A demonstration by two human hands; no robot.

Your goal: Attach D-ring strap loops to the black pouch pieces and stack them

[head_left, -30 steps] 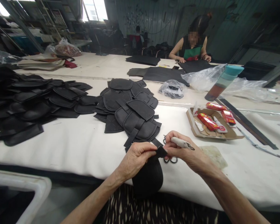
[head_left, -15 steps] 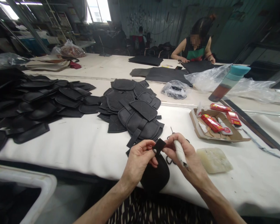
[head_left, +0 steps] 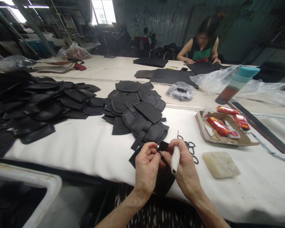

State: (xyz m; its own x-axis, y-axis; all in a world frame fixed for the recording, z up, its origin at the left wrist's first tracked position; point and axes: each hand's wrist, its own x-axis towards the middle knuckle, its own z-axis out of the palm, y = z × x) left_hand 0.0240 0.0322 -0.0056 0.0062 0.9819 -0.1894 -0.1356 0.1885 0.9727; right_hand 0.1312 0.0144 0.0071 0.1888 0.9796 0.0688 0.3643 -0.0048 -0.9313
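My left hand (head_left: 146,166) is closed, fingertips pinching a black leather piece (head_left: 165,180) near its narrow strap (head_left: 163,146). The piece hangs down over the table's front edge, its upper part partly hidden by my fingers. Opposite it, my right hand (head_left: 186,171) presses thumb and fingertips on the strap where a small ring-like part sits. A tool with a white wrapped handle (head_left: 175,160) is tucked in the right hand; its working end cannot be made out. Black rings or loops (head_left: 191,146) and a thin metal tip (head_left: 178,134) lie just beyond that hand.
Stitched black leather pieces (head_left: 142,118) are heaped ahead, with a larger pile (head_left: 45,101) leftward. To the right are a pale block (head_left: 220,164), a cardboard tray (head_left: 204,134) of red packets and a bottle (head_left: 237,84). A white bin (head_left: 54,185) stands lower left. A co-worker (head_left: 201,47) sits opposite.
My right hand has come in closer to the left, its thumb now at the strap's ring. More of the black loops on the table shows. The view has shifted slightly.
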